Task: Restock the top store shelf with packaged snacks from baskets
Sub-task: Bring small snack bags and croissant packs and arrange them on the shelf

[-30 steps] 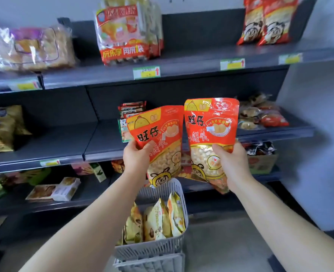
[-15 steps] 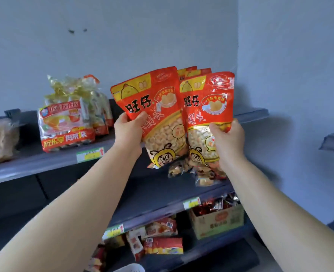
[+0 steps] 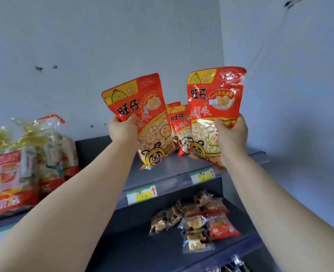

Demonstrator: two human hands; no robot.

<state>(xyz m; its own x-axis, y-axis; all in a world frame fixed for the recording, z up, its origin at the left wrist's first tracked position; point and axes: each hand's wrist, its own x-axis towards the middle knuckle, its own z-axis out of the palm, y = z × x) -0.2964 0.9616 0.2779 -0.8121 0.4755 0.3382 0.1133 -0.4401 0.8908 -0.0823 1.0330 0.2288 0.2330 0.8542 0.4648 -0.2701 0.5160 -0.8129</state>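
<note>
My left hand (image 3: 123, 132) grips a red snack pouch (image 3: 142, 114) with a bee cartoon, tilted left, its bottom just above the top shelf (image 3: 172, 169). My right hand (image 3: 230, 134) grips a second identical red pouch (image 3: 215, 99), held upright over the shelf's right part. Between the two, similar red pouches (image 3: 178, 124) stand on the top shelf against the wall. The baskets are out of view.
Clear bags of wrapped cakes (image 3: 24, 163) with red labels fill the top shelf's left side. Small wrapped pastries (image 3: 197, 218) lie on the shelf below. Price tags (image 3: 141, 194) line the shelf edge. A side wall (image 3: 289, 95) closes the right end.
Both hands have lifted the two pouches from in front of the middle shelf up to the top shelf. The pouches have spread apart, and the view has tilted upward, losing the basket.
</note>
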